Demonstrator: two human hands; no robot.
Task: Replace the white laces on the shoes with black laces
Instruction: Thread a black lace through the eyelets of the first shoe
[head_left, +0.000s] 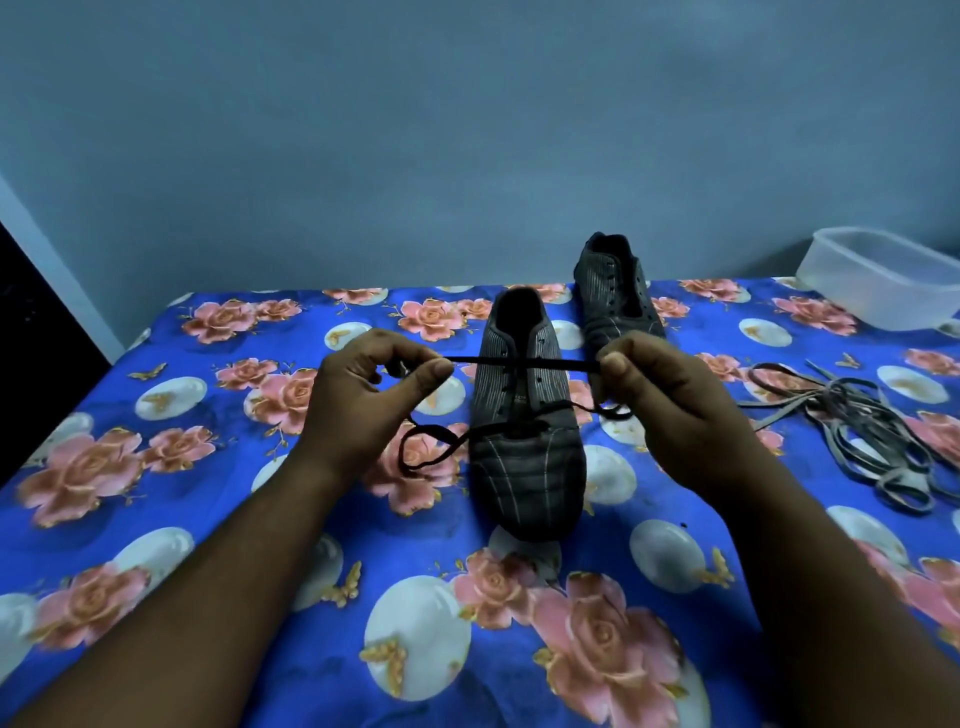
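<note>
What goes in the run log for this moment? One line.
left hand: pinches black lace | right hand: pinches same | near shoe: lacing underway

A plain blue-grey wall rises behind a surface covered by a blue rose-patterned cloth, dimly lit.

A flat surface covered by a blue cloth printed with pink roses and white circles fills the lower half of the frame. On it, at centre, lies a dark striped shoe; a second dark shoe sits just behind, to its upper right. A heap of pale loose laces lies at right, and a translucent plastic tub at the upper right.
</note>
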